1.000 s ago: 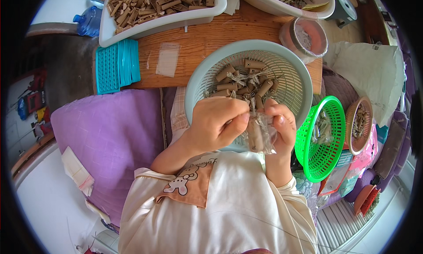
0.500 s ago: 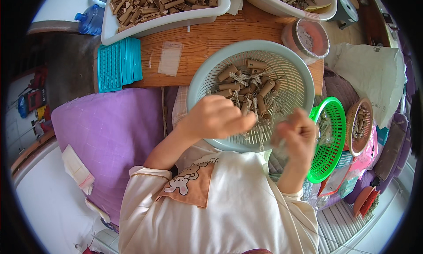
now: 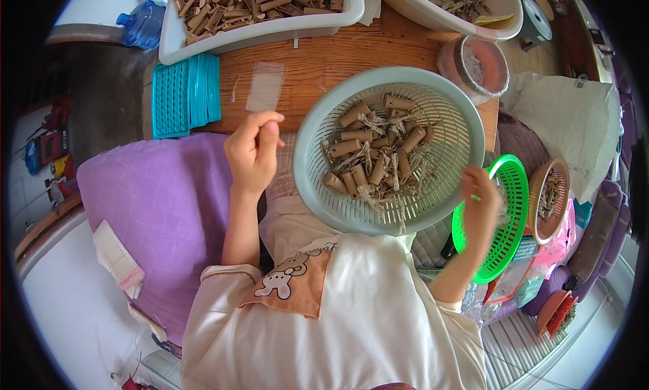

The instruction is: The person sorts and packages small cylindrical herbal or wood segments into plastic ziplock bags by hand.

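My left hand (image 3: 255, 150) is raised left of the grey-green colander (image 3: 312, 177), thumb pressed to curled fingers. Whatever it may pinch is too small to make out. In the colander lie several short brown tubes (image 3: 378, 167) with pale tangled strands (image 3: 370, 192) among them. Over the left rim of the bright green basket (image 3: 519, 207) is my right hand (image 3: 481, 199), smeared by motion. Its fingers seem bent, but their grip is hidden. Behind that hand, part of the basket's inside is covered.
A white tub (image 3: 270, 35) of brown tubes and a cream basin (image 3: 500, 28) of strands stand at the back. A pink bucket (image 3: 497, 79), stacked teal trays (image 3: 172, 99) and a small brown basket (image 3: 541, 228) surround the work. Purple quilted padding (image 3: 162, 207) lies left.
My left hand has moved left and up, away from above the colander. My right hand has shifted right, from the colander's edge to the green basket. The tubes beneath are now uncovered.
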A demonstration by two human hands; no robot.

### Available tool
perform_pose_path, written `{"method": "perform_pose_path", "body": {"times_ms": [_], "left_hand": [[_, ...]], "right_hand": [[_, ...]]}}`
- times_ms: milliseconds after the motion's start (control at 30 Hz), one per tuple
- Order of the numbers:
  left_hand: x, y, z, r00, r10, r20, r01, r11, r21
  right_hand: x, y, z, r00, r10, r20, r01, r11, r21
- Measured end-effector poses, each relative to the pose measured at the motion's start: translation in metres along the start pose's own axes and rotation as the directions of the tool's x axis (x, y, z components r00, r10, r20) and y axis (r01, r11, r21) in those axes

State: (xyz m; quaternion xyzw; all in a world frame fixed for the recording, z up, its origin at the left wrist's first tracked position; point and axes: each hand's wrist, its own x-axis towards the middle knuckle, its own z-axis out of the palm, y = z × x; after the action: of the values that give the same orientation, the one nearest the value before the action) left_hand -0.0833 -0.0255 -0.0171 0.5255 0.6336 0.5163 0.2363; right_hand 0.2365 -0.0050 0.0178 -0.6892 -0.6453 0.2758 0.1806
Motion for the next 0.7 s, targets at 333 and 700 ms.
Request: {"method": "perform_pose_path", "body": {"times_ms": [333, 700], "left_hand": [[-0.019, 0.041, 0.03, 0.893, 0.257, 0.37, -0.249, 0.966, -0.071], [-0.018, 0.07, 0.048, 0.715, -0.022, 0.698, 0.202, 0.963, -0.177]], "right_hand": [[0.02, -0.02, 0.064, 0.986, -0.158, 0.056, 0.143, 0.966, 0.214], [-0.004, -0.06, 0.042, 0.966, -0.181, 0.187, -0.137, 0.258, 0.956]]}}
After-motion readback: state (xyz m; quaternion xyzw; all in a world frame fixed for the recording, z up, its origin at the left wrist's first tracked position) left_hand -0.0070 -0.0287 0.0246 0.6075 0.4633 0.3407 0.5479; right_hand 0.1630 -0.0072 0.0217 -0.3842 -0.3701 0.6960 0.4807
